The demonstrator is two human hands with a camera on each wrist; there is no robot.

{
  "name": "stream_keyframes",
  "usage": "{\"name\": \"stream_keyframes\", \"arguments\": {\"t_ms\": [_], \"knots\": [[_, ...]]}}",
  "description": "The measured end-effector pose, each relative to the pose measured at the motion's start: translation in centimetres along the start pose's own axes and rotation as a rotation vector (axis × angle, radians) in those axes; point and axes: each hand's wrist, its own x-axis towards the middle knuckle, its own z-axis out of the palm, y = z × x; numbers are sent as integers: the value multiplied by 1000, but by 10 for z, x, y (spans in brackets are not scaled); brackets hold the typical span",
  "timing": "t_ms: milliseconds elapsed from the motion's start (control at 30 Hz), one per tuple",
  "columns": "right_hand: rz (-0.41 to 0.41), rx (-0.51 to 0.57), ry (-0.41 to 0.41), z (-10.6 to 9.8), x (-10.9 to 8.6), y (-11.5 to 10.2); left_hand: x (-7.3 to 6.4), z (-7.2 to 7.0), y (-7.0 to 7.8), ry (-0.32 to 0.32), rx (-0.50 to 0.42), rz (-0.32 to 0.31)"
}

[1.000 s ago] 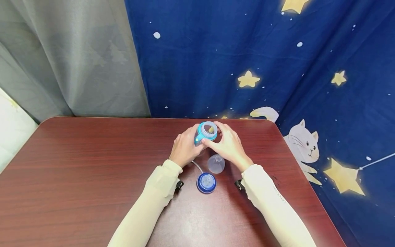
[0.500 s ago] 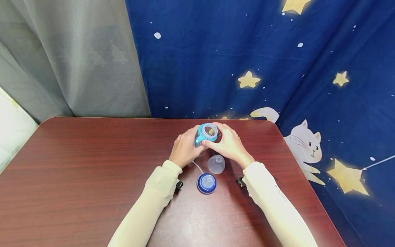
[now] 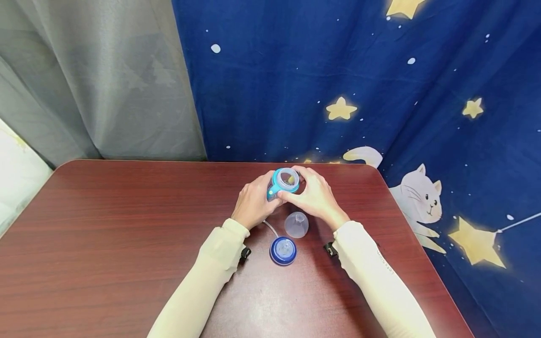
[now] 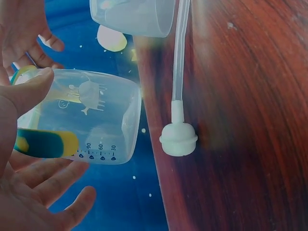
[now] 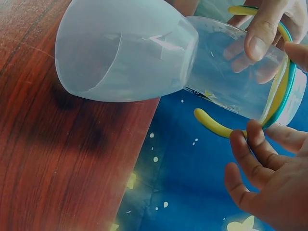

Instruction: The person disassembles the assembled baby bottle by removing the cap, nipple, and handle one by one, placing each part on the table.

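A clear baby bottle [image 4: 101, 115] with printed measuring marks is held above the table's far part, its wide mouth facing up toward the head camera. My left hand [image 3: 252, 199] grips its side, with the thumb along the wall. Around its neck sits a teal-and-yellow handle ring [image 5: 284, 91] with curved handles. My right hand [image 3: 314, 198] holds that ring at the neck between thumb and fingers. Nearer me stand a translucent dome cap [image 3: 296, 225] and a blue lid [image 3: 282, 250]. A clear straw [image 4: 179, 62] with a white weighted end [image 4: 178, 139] runs from the lid.
The reddish-brown wooden table [image 3: 127, 244] extends far to the left. Behind it hang a grey curtain [image 3: 105, 84] and a blue one [image 3: 270, 84] with stars and a cat. The cap stands close below the right wrist.
The bottle and handle ring have shifted very slightly to the right, along with the right hand. The cap and blue lid stay where they were.
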Motion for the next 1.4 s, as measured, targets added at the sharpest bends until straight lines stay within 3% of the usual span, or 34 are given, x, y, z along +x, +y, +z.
{"name": "stream_keyframes", "arguments": {"t_ms": [300, 633, 1067, 1400], "knots": [[-36, -13, 54, -2, 1, -2, 0, -2, -1, 2, -5, 4], [-10, 2, 85, -11, 0, -6, -1, -2, -4, -15, 13, -26], [-29, 42, 190, -25, 1, -7, -3, -5, -6, -21, 1, -61], [-12, 159, 263, -41, 2, -4, -3, -7, -7, -20, -10, -79]]}}
